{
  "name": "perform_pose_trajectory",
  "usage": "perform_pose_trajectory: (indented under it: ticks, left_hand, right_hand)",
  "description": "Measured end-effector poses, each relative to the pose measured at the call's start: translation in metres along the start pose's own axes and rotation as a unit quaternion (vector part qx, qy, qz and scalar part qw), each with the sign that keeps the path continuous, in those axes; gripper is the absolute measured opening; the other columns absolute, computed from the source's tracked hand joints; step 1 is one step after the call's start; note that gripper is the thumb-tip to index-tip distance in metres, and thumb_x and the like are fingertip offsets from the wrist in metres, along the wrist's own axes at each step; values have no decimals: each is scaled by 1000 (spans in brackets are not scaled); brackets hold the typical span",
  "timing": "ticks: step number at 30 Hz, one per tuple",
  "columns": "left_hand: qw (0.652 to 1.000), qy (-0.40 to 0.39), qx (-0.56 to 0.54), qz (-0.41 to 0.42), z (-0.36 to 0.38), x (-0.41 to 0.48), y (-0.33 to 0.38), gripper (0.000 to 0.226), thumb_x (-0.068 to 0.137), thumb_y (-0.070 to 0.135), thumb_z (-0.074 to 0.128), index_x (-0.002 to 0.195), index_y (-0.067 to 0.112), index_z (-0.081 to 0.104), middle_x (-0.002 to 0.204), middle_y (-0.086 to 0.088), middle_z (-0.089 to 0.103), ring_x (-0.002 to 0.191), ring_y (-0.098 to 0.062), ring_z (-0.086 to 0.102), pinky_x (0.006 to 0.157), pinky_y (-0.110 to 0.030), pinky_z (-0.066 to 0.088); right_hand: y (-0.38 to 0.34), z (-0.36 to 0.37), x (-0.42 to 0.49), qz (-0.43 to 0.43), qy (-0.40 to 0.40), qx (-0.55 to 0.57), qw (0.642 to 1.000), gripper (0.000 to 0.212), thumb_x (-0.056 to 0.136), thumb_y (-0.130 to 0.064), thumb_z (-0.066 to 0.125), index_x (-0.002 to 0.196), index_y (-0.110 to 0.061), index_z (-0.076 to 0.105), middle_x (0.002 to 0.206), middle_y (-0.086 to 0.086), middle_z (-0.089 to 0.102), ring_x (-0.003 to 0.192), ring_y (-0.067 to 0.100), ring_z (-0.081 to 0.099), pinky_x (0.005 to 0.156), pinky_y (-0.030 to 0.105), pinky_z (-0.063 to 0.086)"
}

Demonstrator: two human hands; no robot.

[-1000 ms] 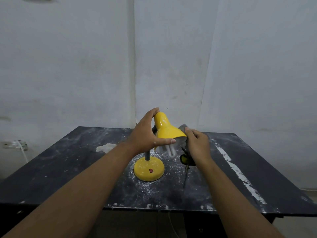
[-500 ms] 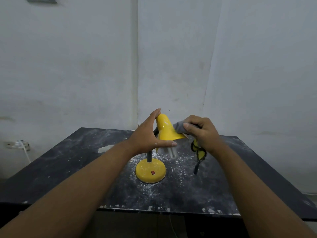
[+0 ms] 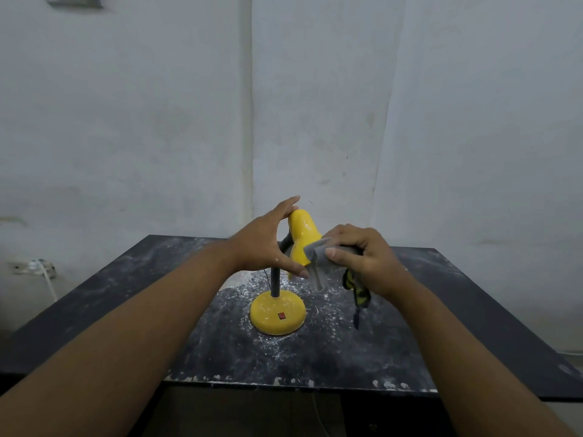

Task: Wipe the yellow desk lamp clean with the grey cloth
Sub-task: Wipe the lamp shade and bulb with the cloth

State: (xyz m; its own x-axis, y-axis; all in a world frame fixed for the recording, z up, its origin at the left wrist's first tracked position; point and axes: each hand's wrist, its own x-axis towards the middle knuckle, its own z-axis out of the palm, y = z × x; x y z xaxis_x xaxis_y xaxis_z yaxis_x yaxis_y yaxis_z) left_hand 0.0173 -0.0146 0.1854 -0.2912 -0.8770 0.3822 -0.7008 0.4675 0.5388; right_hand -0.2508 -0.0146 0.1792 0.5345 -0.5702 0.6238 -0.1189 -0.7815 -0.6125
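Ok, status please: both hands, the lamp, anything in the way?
Left hand grips yellow lamp at shade. Right hand presses grey cloth on shade. Black-yellow strap hangs below right hand.

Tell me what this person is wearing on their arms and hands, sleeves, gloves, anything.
Both forearms are bare, no sleeves in view. The left hand and right hand show no gloves, rings or watch. A yellow-and-black strap dangles under the right hand.

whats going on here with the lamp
A person is wiping a yellow lamp that stands on a dusty black table. The left hand holds the shade between thumb and fingers to steady it. The right hand grips a grey cloth and presses it against the right side of the shade. A yellow and black strap hangs below that hand.
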Motion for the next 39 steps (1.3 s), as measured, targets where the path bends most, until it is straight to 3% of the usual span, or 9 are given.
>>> perform_pose_trajectory:
  ticks: [2,5,10,14,17,19,27,34,39]
  left_hand:
    - [1000,6,-2,0,0,0,0,153,44,74,101,164,57,7,172,18,33,159,-11,32,125,-46,37]
    - [1000,5,-6,0,-2,-1,1,153,46,74,101,166,53,8,172,17,34,159,-10,31,127,-47,35]
    - [1000,6,-13,-2,-1,-3,2,155,45,73,101,166,54,6,172,16,34,160,-12,31,127,-47,35]
    - [1000,5,-11,1,0,-5,2,154,46,73,101,165,56,4,173,16,32,161,-14,30,127,-48,34]
    - [1000,5,-14,0,-2,-5,2,155,47,73,101,166,54,3,172,18,32,161,-13,30,128,-50,33]
    - [1000,5,-19,-3,-2,-4,2,156,47,71,101,166,54,2,172,19,32,161,-11,29,128,-50,33]
    - [999,6,-37,-12,-1,-4,2,171,53,58,106,161,54,-27,178,10,25,163,-12,25,129,-51,32]
    - [999,5,-40,-10,1,-2,0,171,55,56,105,161,53,-28,178,11,24,164,-11,24,130,-53,32]
    - [999,11,-42,-5,3,0,-1,168,53,59,105,161,57,-24,177,10,26,163,-13,25,129,-51,32]
  right_hand:
    - [5,-11,3,43,44,58,996,17,98,-5,70,87,-11,81,87,10,71,78,21,63,73,33,49]
    - [16,-18,9,73,147,-25,986,14,102,-5,72,94,-8,83,93,6,77,86,18,69,79,36,53]
    - [24,2,1,31,105,-28,994,15,99,-18,74,107,-21,86,104,-4,82,101,13,75,88,26,56]
    - [47,-11,11,153,150,-62,975,13,103,-20,74,105,-22,87,100,-4,82,95,4,74,87,31,57]
    - [44,-16,31,147,170,-99,969,19,103,-28,74,117,-23,86,104,-19,77,93,-21,68,81,5,51]
    - [35,-13,48,116,182,-103,971,21,102,-29,75,121,-27,84,105,-23,74,96,-16,68,80,-1,46]
    - [18,0,95,20,2,-250,968,22,103,-25,72,121,-22,85,109,3,68,99,20,63,85,32,48]
    - [20,-6,93,17,14,-245,969,21,103,-27,72,120,-23,84,106,2,67,88,18,66,76,15,47]
    - [19,-10,93,30,12,-329,944,23,107,-33,66,120,-29,85,107,5,63,91,18,57,81,38,50]
